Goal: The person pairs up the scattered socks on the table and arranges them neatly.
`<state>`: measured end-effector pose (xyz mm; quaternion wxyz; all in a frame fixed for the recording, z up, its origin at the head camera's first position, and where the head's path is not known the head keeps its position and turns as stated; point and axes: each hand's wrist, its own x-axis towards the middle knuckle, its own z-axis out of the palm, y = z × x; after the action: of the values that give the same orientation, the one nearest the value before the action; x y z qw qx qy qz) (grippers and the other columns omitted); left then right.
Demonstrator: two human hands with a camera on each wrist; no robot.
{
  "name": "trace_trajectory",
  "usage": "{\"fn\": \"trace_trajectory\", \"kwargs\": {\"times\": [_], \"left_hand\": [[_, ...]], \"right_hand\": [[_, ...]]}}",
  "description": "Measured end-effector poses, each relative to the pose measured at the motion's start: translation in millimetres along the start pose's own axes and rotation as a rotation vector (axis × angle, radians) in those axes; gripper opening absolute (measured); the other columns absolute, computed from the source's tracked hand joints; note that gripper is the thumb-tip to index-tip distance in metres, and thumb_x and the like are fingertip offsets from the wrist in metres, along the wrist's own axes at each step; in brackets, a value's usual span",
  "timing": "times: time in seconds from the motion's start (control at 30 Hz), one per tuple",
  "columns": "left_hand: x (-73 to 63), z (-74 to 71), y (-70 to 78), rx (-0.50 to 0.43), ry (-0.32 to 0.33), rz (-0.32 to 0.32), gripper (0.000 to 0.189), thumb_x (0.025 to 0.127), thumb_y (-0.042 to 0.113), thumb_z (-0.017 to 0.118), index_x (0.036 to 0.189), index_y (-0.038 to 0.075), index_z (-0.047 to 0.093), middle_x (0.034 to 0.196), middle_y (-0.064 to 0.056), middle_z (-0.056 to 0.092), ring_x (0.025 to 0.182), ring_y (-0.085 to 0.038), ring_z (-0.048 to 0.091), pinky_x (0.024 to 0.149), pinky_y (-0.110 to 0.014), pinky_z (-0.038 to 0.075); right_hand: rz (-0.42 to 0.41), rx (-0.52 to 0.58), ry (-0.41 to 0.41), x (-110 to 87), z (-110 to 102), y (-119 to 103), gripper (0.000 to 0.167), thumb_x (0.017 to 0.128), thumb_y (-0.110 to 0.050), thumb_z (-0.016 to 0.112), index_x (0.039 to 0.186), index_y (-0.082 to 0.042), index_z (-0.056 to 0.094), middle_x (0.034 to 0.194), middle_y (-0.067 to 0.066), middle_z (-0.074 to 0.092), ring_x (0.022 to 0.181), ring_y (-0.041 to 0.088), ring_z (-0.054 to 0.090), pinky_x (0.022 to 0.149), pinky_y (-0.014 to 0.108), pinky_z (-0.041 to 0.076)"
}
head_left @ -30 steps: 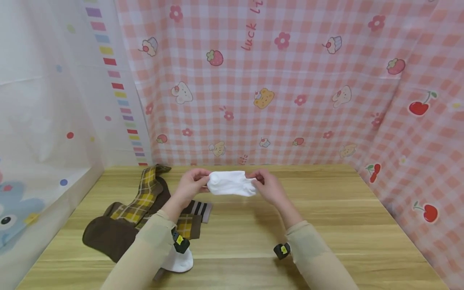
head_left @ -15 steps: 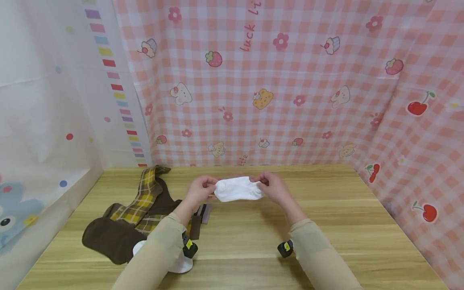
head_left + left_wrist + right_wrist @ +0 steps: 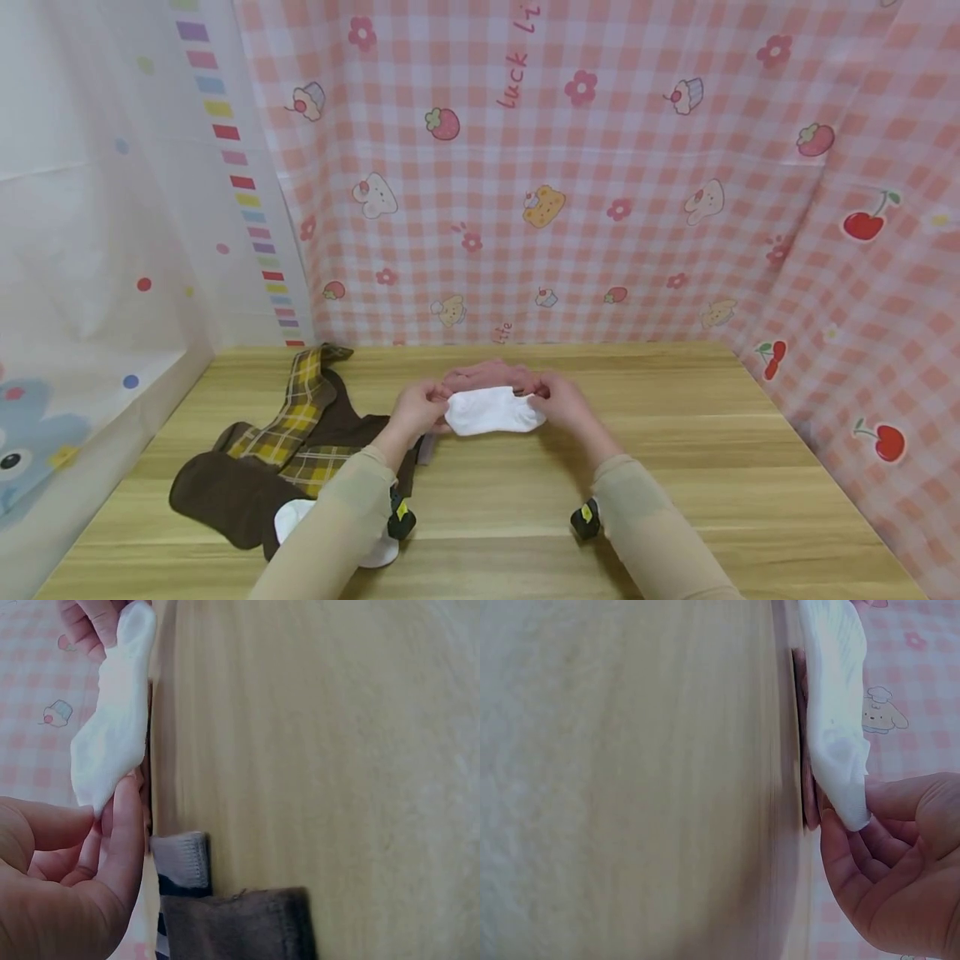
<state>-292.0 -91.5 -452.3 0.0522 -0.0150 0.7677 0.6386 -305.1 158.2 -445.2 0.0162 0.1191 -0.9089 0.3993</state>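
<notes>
A short white sock point(image 3: 487, 411) is stretched sideways between my two hands, above the far middle part of the table. My left hand point(image 3: 417, 410) pinches its left end between thumb and fingers, as the left wrist view also shows. At the other end, my right hand point(image 3: 564, 405) pinches the sock in the same way. Just behind the white sock, a dusty-pink sock point(image 3: 491, 374) lies on the table, partly hidden by the hands and the white sock. In the right wrist view its edge point(image 3: 808, 787) shows as a thin strip.
Left of my left arm lies a pile of socks: yellow plaid point(image 3: 300, 414), plain dark brown point(image 3: 225, 496) and white point(image 3: 288, 515). A grey-and-black striped sock point(image 3: 180, 862) sits beside a brown cuff point(image 3: 240, 922). A pink checked curtain point(image 3: 525, 167) hangs along the table's back edge.
Both hands have carried the white sock a little to the right, then lower in the head view. The pink sock behind it has come into sight.
</notes>
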Motion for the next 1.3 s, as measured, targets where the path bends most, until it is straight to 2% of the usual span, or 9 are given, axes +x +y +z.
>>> {"fn": "trace_trajectory", "kwargs": {"times": [0.3, 0.47, 0.63, 1.07, 1.2, 1.3], "left_hand": [[2.1, 3.1, -3.0, 0.028, 0.011, -0.017, 0.014, 0.089, -0.015, 0.052, 0.1, -0.01, 0.061, 0.088, -0.014, 0.057, 0.068, -0.018, 0.058, 0.059, -0.03, 0.058], [1.3, 4.4, -4.4, 0.076, 0.015, -0.022, 0.014, 0.089, -0.016, 0.052, 0.098, -0.01, 0.06, 0.088, -0.014, 0.057, 0.07, -0.02, 0.058, 0.058, -0.03, 0.058], [-0.7, 5.5, -1.6, 0.127, 0.012, -0.026, 0.013, 0.09, -0.014, 0.053, 0.1, -0.009, 0.061, 0.088, -0.014, 0.057, 0.071, -0.021, 0.058, 0.059, -0.031, 0.059], [-3.6, 5.1, -1.0, 0.16, 0.003, 0.012, 0.016, 0.088, -0.014, 0.052, 0.101, -0.011, 0.061, 0.086, -0.014, 0.057, 0.069, -0.02, 0.058, 0.057, -0.028, 0.058], [-3.9, 5.0, -1.6, 0.16, 0.009, 0.006, 0.015, 0.088, -0.014, 0.053, 0.1, -0.011, 0.062, 0.086, -0.014, 0.058, 0.069, -0.019, 0.058, 0.057, -0.027, 0.058], [-4.5, 3.7, -1.4, 0.172, 0.005, 0.013, 0.015, 0.088, -0.014, 0.054, 0.1, -0.011, 0.063, 0.085, -0.014, 0.058, 0.067, -0.017, 0.058, 0.057, -0.026, 0.057]], "right_hand": [[0.002, -0.014, -0.013, 2.3, 3.1, 1.3, 0.006, 0.087, 0.003, 0.065, 0.092, -0.001, 0.067, 0.083, 0.006, 0.063, 0.081, 0.02, 0.058, 0.072, 0.032, 0.048], [0.018, -0.027, -0.025, 4.0, 5.5, 1.6, 0.004, 0.087, 0.001, 0.068, 0.091, 0.001, 0.066, 0.081, 0.005, 0.062, 0.079, 0.019, 0.057, 0.071, 0.031, 0.048], [-0.001, -0.046, -0.021, 4.4, 6.4, 3.2, 0.005, 0.085, 0.0, 0.068, 0.089, 0.001, 0.064, 0.079, 0.004, 0.061, 0.077, 0.019, 0.056, 0.07, 0.031, 0.047], [-0.033, -0.084, -0.03, 0.2, 4.3, 0.7, 0.005, 0.083, 0.003, 0.065, 0.087, -0.001, 0.065, 0.075, 0.002, 0.06, 0.073, 0.016, 0.054, 0.069, 0.031, 0.046], [-0.047, -0.102, -0.034, -1.0, 3.8, -0.5, 0.005, 0.084, 0.002, 0.065, 0.088, 0.0, 0.064, 0.075, 0.002, 0.059, 0.072, 0.017, 0.054, 0.069, 0.032, 0.046], [-0.022, -0.119, -0.039, -1.3, 2.8, -1.8, 0.004, 0.086, 0.001, 0.066, 0.089, -0.001, 0.064, 0.078, 0.003, 0.06, 0.075, 0.019, 0.055, 0.073, 0.036, 0.047]]}}
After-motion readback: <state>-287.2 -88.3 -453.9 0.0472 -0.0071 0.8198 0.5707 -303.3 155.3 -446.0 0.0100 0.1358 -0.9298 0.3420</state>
